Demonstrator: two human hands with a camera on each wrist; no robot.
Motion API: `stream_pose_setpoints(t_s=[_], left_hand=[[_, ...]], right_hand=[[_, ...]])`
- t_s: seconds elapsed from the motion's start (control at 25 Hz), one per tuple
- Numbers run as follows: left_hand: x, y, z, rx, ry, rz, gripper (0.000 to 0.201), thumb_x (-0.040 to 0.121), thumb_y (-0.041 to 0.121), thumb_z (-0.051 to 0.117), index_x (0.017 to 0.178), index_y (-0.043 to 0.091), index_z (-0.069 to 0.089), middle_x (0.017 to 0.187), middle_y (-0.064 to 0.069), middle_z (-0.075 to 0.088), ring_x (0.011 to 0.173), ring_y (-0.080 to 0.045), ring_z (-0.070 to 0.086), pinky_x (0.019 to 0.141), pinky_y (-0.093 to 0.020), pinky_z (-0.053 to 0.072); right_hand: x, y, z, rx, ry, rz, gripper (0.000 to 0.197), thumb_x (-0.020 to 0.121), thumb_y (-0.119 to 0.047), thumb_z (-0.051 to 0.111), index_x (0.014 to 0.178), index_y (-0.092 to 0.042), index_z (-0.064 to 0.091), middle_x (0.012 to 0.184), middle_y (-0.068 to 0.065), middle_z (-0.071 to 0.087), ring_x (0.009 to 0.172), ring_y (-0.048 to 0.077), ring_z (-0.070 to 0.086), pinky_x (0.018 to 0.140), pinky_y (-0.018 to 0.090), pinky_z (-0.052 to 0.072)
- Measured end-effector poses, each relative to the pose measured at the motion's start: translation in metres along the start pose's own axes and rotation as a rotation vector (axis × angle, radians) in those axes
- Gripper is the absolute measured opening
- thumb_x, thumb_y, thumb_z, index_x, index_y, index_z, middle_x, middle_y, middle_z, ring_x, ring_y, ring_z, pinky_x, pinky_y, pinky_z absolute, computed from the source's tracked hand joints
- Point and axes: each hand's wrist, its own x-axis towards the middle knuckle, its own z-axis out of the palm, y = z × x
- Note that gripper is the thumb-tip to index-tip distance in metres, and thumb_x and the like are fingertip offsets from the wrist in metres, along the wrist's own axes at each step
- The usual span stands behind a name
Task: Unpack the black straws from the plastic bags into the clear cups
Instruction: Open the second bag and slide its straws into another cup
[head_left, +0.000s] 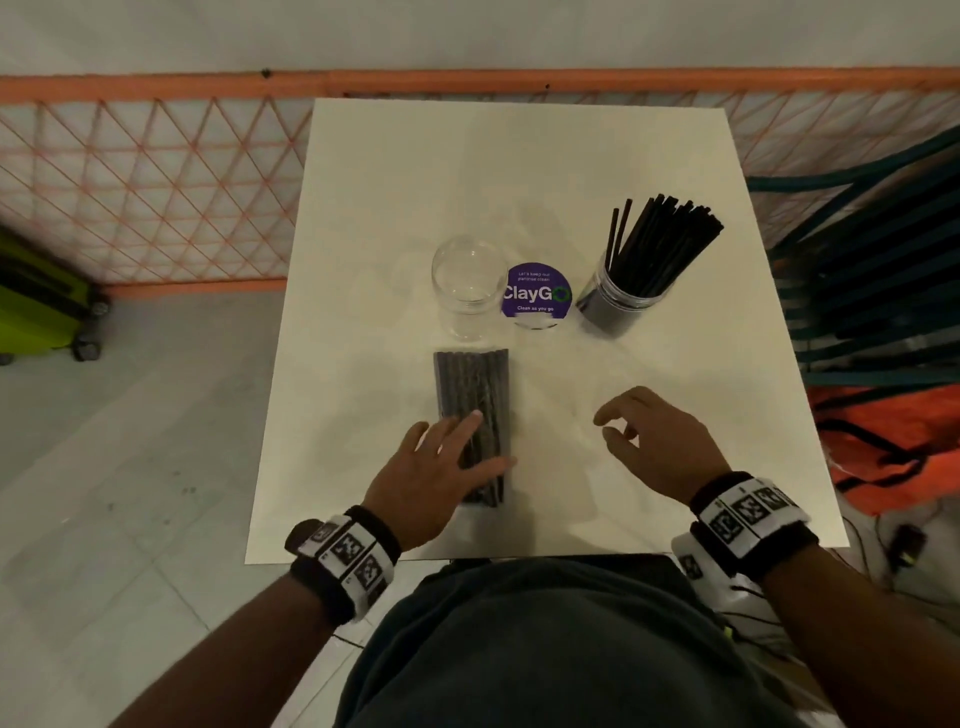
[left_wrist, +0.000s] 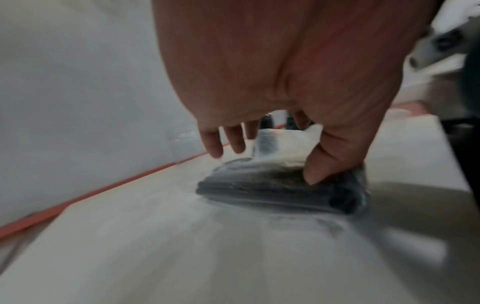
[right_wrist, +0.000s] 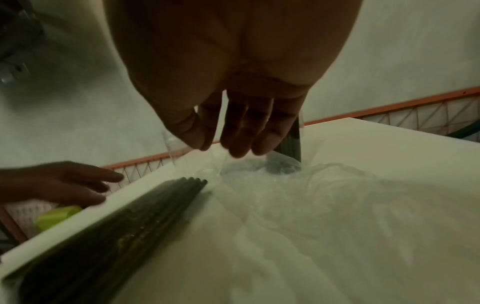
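Head view: left hand (head_left: 436, 467) flat on bagged straws (head_left: 470, 379), right hand (head_left: 660, 441) loose over empty bag (right_wrist: 298, 195), sticker (head_left: 536, 296) beside empty cup (head_left: 467, 291).

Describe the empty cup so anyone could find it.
On the white table, find the round purple ClayGo label near the middle. The empty clear cup stands just left of it, beyond the bag of black straws; unlike the straw-filled cup right of the label, it holds nothing.

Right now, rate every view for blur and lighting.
Head view: dim but fairly sharp, the bagged straws and empty clear cup read clearly. Left wrist view: motion blur smears the table and the left hand. Right wrist view: darkest, the right hand in shadow, the crumpled plastic bag hazy.
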Motion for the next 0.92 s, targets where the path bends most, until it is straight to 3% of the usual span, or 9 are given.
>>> stream_pose_setpoints(t_s=[0.12,0.2,0.32,0.4,0.56,0.64,0.72,0.84,0.92], left_hand=[[0.017,0.001,0.014,0.155,-0.044,0.193,0.083,0.09,0.034,0.065,0.155,0.04,0.013,0.162,-0.023,0.024,0.144,-0.047,0.032,0.115,-0.066,0.027],[0.032,0.0,0.019,0.219,-0.103,0.277,0.081,0.092,0.036,0.062,0.154,0.039,0.009,0.164,-0.022,0.016,0.148,-0.047,0.02,0.117,-0.068,0.018],[0.05,0.001,0.018,0.28,-0.186,0.351,0.063,0.087,0.038,0.068,0.141,0.033,0.038,0.153,-0.024,0.039,0.143,-0.045,0.034,0.114,-0.068,0.023],[0.058,0.003,0.017,0.198,-0.136,0.365,0.057,0.081,0.036,0.074,0.132,0.031,0.05,0.144,-0.021,0.052,0.137,-0.042,0.044,0.112,-0.065,0.03],[0.065,0.005,-0.015,-0.245,0.124,0.155,0.066,0.074,0.046,0.073,0.134,0.032,0.048,0.142,-0.009,0.052,0.135,-0.032,0.045,0.111,-0.055,0.038],[0.065,0.001,-0.041,-0.559,0.251,0.027,0.071,0.07,0.042,0.077,0.134,0.031,0.048,0.139,-0.003,0.054,0.129,-0.025,0.05,0.108,-0.048,0.043],[0.064,-0.005,-0.064,-0.864,0.343,-0.124,0.07,0.069,0.034,0.083,0.13,0.031,0.05,0.128,0.007,0.062,0.116,-0.013,0.06,0.097,-0.037,0.051],[0.061,-0.009,-0.076,-0.999,0.318,-0.31,0.067,0.071,0.038,0.085,0.125,0.037,0.047,0.11,0.02,0.066,0.095,0.0,0.064,0.08,-0.017,0.05],[0.058,-0.005,-0.071,-0.975,0.276,-0.306,0.069,0.07,0.042,0.085,0.127,0.037,0.047,0.111,0.021,0.065,0.095,0.0,0.063,0.079,-0.019,0.049]], right_hand=[[-0.009,-0.015,0.007,0.031,-0.06,-0.004,0.008,0.091,-0.034,0.055,0.096,-0.039,0.06,0.097,-0.02,0.055,0.073,0.001,0.06,0.068,0.027,0.049],[-0.014,-0.014,0.01,0.039,-0.092,0.019,0.007,0.091,-0.036,0.055,0.094,-0.041,0.058,0.093,-0.02,0.057,0.072,0.001,0.059,0.069,0.026,0.05],[-0.023,0.0,0.009,0.035,-0.137,0.077,0.006,0.092,-0.038,0.054,0.094,-0.042,0.057,0.091,-0.022,0.06,0.074,0.0,0.059,0.07,0.026,0.051],[-0.028,0.012,0.006,0.044,-0.141,0.126,0.006,0.092,-0.038,0.055,0.095,-0.043,0.058,0.09,-0.022,0.061,0.075,-0.001,0.059,0.071,0.027,0.052],[-0.036,0.025,0.001,0.122,-0.091,0.194,0.007,0.091,-0.038,0.058,0.095,-0.042,0.06,0.084,-0.027,0.061,0.075,-0.002,0.061,0.074,0.031,0.053],[-0.035,0.022,-0.003,0.145,-0.092,0.19,0.007,0.09,-0.038,0.059,0.095,-0.042,0.061,0.084,-0.029,0.061,0.074,-0.002,0.061,0.075,0.03,0.053],[-0.027,0.013,-0.008,0.179,-0.103,0.16,0.009,0.09,-0.037,0.06,0.094,-0.045,0.059,0.085,-0.026,0.063,0.074,-0.003,0.061,0.074,0.027,0.051],[-0.011,-0.009,-0.013,0.246,-0.125,0.079,0.019,0.088,-0.039,0.063,0.102,-0.046,0.054,0.088,-0.023,0.064,0.074,0.0,0.062,0.074,0.029,0.052],[-0.002,-0.028,-0.017,0.305,-0.114,-0.008,0.027,0.088,-0.042,0.065,0.111,-0.043,0.051,0.09,-0.022,0.063,0.073,0.003,0.063,0.074,0.033,0.054]])
